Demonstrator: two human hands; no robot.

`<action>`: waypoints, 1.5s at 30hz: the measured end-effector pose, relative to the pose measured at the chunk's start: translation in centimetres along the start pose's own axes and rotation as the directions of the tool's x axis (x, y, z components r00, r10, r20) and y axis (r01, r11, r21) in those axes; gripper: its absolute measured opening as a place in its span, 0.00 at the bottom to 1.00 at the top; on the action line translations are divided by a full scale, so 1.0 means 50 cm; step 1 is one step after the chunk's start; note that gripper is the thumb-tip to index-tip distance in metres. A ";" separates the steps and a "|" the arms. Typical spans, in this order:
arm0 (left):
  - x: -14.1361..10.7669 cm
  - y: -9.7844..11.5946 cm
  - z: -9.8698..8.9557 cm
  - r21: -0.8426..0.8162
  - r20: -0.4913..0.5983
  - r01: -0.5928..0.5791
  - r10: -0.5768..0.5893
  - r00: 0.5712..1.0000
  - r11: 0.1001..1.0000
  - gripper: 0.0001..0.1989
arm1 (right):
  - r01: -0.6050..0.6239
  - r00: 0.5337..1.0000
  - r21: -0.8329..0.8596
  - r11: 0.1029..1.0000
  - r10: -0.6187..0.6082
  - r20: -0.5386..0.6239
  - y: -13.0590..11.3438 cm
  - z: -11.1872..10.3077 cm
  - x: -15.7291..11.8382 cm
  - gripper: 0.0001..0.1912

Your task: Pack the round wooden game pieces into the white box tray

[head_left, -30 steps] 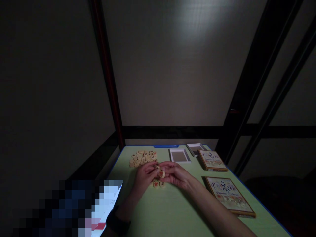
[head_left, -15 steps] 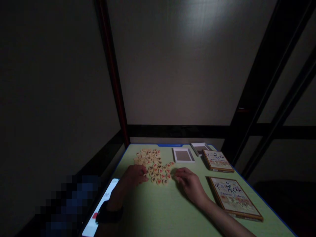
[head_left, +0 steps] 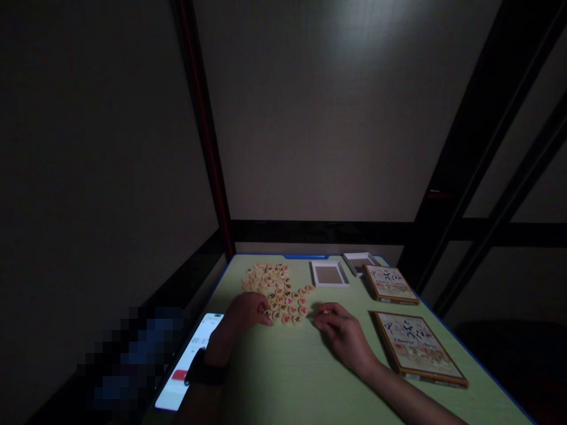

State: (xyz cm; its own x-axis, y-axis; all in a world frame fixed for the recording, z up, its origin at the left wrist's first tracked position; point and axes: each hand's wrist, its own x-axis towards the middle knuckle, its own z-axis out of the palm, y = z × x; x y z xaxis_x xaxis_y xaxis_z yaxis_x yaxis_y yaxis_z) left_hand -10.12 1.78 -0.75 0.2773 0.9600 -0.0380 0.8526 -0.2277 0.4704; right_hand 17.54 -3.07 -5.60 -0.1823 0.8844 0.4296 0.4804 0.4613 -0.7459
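Observation:
Round wooden Chinese chess pieces (head_left: 283,301) lie on the green table, some with red or black characters facing up. A denser group of pieces (head_left: 264,275) lies behind them, many showing plain faces. My left hand (head_left: 248,311), with a dark band on the wrist, has its fingers closed around a piece at the left edge of the face-up group. To the right of the pieces, my right hand (head_left: 341,330) is closed in a pinch just above the table; a small pale piece seems to show between its fingertips.
Two open shallow trays, a nearer one (head_left: 330,275) and a farther one (head_left: 361,262), sit at the back. Two Chinese chess boxes, one behind (head_left: 390,284) and one in front (head_left: 419,347), lie at the right. A lit phone (head_left: 188,366) lies at the left edge.
My left fingers have closed in on the piece at the group's left edge. The right hand's fingertips have drawn together. The view has shifted slightly.

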 end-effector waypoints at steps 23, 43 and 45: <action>-0.024 0.143 0.061 -0.261 -0.371 -0.435 0.327 0.869 0.862 0.08 | -0.326 0.820 0.933 0.155 0.537 0.197 -0.102 0.034 0.044 0.27; -0.018 -0.003 0.010 0.135 -0.063 0.037 -0.029 0.998 0.990 0.11 | 0.058 0.943 0.124 0.991 -0.095 0.318 -0.066 0.033 -0.007 0.08; -0.020 -0.005 0.012 0.062 -0.071 0.068 -0.064 0.995 0.996 0.15 | 0.086 0.939 0.089 0.992 -0.110 0.325 -0.066 0.032 -0.011 0.07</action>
State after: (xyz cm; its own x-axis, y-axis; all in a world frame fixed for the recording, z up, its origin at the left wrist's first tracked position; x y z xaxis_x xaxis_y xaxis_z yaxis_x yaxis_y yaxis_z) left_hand -10.33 0.80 -1.33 0.1906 0.9817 -0.0053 0.8952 -0.1716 0.4114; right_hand 14.66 -4.97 -4.18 -0.5033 0.8026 0.3203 0.3845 0.5399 -0.7488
